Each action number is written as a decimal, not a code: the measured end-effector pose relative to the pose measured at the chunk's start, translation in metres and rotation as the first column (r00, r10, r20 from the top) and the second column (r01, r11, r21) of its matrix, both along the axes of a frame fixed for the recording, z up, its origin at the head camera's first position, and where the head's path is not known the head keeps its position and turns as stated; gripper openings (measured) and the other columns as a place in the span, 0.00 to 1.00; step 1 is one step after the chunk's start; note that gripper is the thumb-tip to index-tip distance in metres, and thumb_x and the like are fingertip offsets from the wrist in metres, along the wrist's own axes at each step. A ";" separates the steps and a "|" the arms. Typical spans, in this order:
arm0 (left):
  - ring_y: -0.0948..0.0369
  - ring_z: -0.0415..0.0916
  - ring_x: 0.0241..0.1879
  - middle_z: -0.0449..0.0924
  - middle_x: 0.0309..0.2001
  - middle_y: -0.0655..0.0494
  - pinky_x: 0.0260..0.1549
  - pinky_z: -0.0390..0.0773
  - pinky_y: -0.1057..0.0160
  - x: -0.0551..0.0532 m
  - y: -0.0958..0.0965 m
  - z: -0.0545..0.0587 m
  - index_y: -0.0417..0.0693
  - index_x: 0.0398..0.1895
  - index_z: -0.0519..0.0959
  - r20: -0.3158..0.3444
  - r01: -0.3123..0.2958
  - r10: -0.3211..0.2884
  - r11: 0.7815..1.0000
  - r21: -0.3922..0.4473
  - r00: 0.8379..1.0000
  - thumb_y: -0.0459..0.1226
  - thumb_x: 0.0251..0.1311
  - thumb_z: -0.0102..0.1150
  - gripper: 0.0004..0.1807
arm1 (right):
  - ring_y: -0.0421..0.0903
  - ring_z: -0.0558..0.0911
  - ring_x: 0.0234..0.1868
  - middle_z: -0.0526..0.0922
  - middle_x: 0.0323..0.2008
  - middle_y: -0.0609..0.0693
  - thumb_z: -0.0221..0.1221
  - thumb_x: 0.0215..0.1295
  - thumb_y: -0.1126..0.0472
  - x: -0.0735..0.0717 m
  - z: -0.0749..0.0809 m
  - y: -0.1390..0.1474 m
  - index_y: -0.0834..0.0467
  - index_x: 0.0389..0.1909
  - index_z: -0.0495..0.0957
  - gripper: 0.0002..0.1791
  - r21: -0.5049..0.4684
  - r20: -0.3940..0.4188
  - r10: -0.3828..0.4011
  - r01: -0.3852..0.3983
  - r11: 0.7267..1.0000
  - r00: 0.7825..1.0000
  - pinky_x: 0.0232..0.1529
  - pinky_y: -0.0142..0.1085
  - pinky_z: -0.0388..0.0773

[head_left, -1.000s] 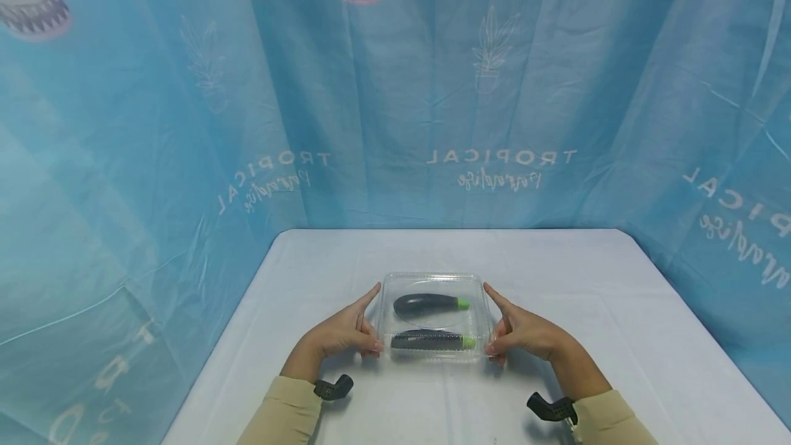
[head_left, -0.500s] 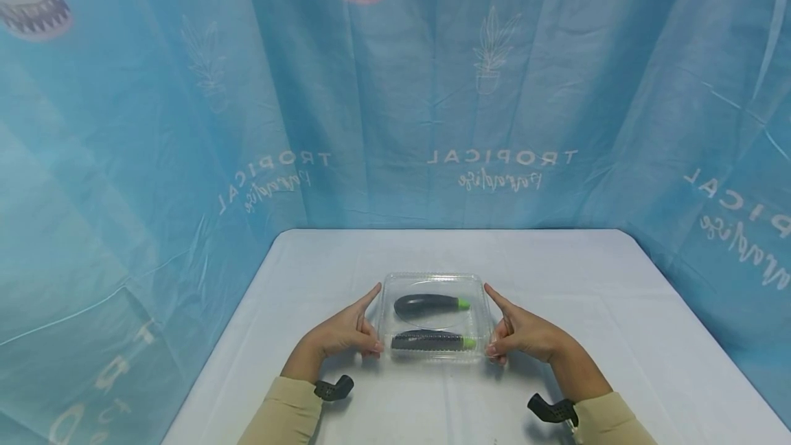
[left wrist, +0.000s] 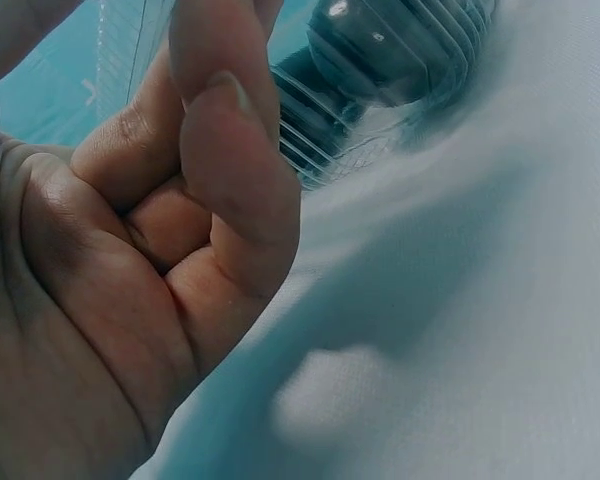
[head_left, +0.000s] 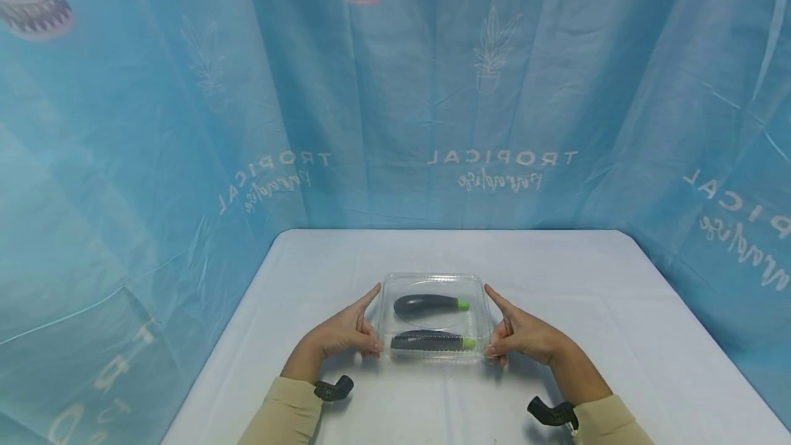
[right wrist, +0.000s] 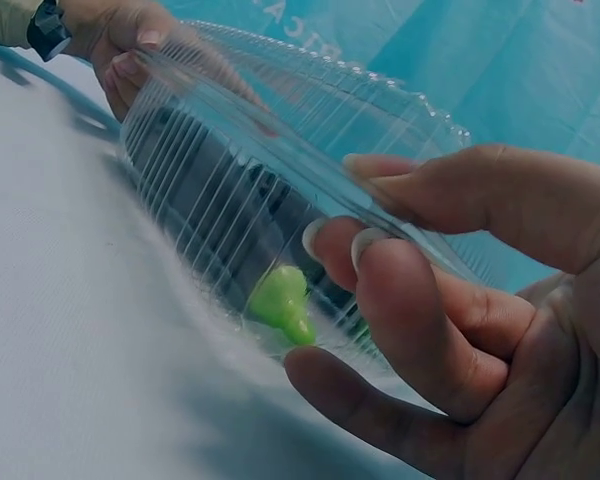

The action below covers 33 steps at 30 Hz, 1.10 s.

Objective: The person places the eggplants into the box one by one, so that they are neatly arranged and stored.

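A clear plastic clamshell box (head_left: 432,277) rests on the white table with its lid lying over two dark eggplants. The far eggplant (head_left: 425,305) and the near eggplant (head_left: 426,340) lie side by side inside, green stem ends to the right. My left hand (head_left: 338,332) pinches the box's left front corner between thumb and curled fingers, index finger stretched along the side. At the right front corner, my right hand (head_left: 533,334) pinches the rim, its index finger also extended. In the right wrist view, the thumb and curled fingers meet on the rim, near a green stem end (right wrist: 283,302).
White cloth covers the table (head_left: 618,335), whose far edge meets a blue printed curtain (head_left: 395,101). The curtain also hangs along the left and right sides. Each wrist wears a black camera mount, such as the left mount (head_left: 334,388).
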State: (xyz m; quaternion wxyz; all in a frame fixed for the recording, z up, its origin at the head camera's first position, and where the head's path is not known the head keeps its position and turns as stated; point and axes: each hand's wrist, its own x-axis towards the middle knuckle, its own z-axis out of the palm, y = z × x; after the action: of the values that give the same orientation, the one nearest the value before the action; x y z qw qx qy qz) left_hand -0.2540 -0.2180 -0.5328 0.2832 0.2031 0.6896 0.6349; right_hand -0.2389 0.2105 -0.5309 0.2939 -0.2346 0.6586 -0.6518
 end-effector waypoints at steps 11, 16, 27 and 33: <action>0.55 0.81 0.25 0.85 0.28 0.41 0.35 0.85 0.58 0.001 0.001 -0.001 0.64 0.87 0.33 -0.050 -0.044 0.040 0.996 -0.081 0.998 0.30 0.52 0.80 0.73 | 0.51 0.85 0.25 0.85 0.30 0.70 0.70 0.64 0.73 0.001 0.001 0.001 0.44 0.83 0.18 0.73 0.025 -0.036 -0.001 0.002 1.000 0.999 0.32 0.46 0.89; 0.54 0.81 0.27 0.85 0.28 0.46 0.44 0.83 0.58 0.003 0.000 0.004 0.63 0.87 0.33 -0.143 -0.053 0.027 0.983 -0.177 0.989 0.38 0.54 0.79 0.70 | 0.51 0.86 0.27 0.85 0.32 0.70 0.71 0.65 0.71 0.000 0.002 0.006 0.47 0.84 0.20 0.71 0.044 -0.082 0.001 0.003 0.999 0.997 0.34 0.47 0.89; 0.47 0.85 0.36 0.87 0.40 0.42 0.51 0.84 0.54 0.010 -0.013 0.004 0.66 0.87 0.32 -0.131 0.008 -0.027 0.990 -0.144 0.991 0.41 0.65 0.72 0.63 | 0.57 0.88 0.31 0.87 0.34 0.69 0.66 0.70 0.70 0.002 0.000 0.015 0.50 0.84 0.23 0.65 0.049 -0.134 0.017 -0.011 0.999 0.991 0.42 0.50 0.89; 0.40 0.86 0.38 0.85 0.46 0.33 0.46 0.88 0.46 0.005 -0.023 0.008 0.61 0.87 0.32 -0.156 0.022 -0.032 0.997 -0.068 0.987 0.37 0.72 0.64 0.56 | 0.61 0.87 0.32 0.86 0.33 0.67 0.58 0.81 0.60 0.002 0.003 0.024 0.49 0.86 0.33 0.49 0.126 -0.163 -0.101 0.122 0.984 0.981 0.46 0.47 0.87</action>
State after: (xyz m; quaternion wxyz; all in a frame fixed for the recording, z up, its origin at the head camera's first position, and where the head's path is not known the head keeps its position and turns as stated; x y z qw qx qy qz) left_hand -0.2485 -0.2408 -0.5247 0.2430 0.2525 0.7275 0.5898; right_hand -0.2370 0.2345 -0.5280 0.2199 -0.2271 0.7345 -0.6005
